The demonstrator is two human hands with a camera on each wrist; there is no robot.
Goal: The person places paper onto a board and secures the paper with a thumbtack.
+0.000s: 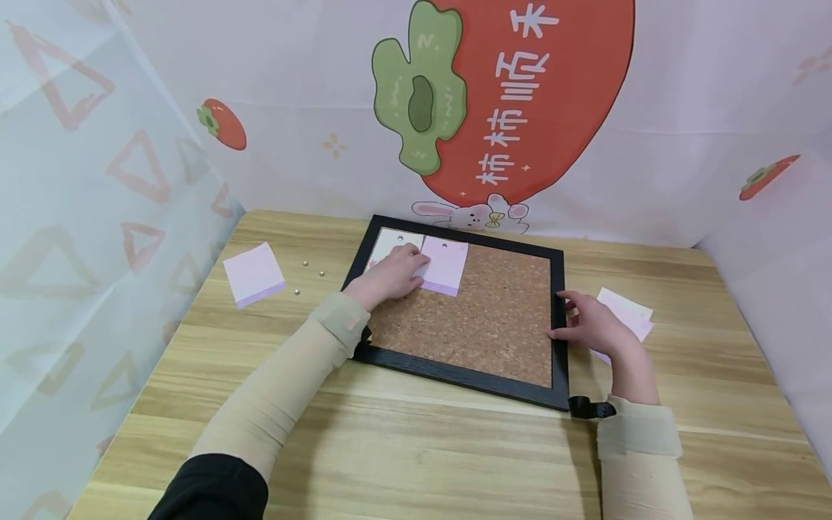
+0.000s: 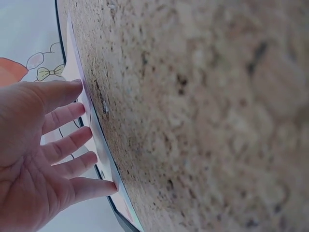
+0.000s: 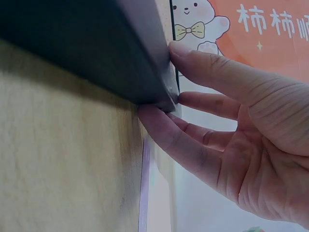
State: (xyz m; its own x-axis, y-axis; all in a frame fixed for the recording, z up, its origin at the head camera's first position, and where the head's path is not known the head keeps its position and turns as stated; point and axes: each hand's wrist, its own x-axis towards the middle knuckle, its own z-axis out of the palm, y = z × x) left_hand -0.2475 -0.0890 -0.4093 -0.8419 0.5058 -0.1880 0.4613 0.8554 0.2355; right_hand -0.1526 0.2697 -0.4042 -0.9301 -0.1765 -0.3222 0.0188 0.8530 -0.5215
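While the left hand (image 1: 388, 276) lay over the far left part of a corkboard (image 1: 494, 310), the right hand (image 1: 596, 325) gripped the right side of the black frame (image 1: 559, 361) that bordered it. The corkboard rested on a wooden table (image 1: 455, 448), its far edge near a printed backdrop (image 1: 292, 166).

Two notes stood side by side in the far left corner of the cork: a white note (image 1: 391, 238), partly covered by the left hand, and a lilac note (image 1: 448, 269) with a darker purple band along its near edge. A silvery pin (image 1: 400, 238) showed near the far edge of the former, and a second pin (image 1: 445, 245) occupied the matching place on the latter. In the left wrist view, the fingers of the left hand were extended and spread, their tips touching paper; which note each fingertip met could not be told. In the right wrist view, the right thumb bore on the upper part of the frame, with fingers bent against its outer edge.

To the left lay a lilac pad (image 1: 253, 273), and between it and the frame, three loose pins (image 1: 321, 274). To the right, loose papers (image 1: 627, 310) were partly hidden by the right hand. Beige coverings (image 1: 286, 390) wrapped both forearms, and a black sleeve (image 1: 214, 491) showed on the left arm.
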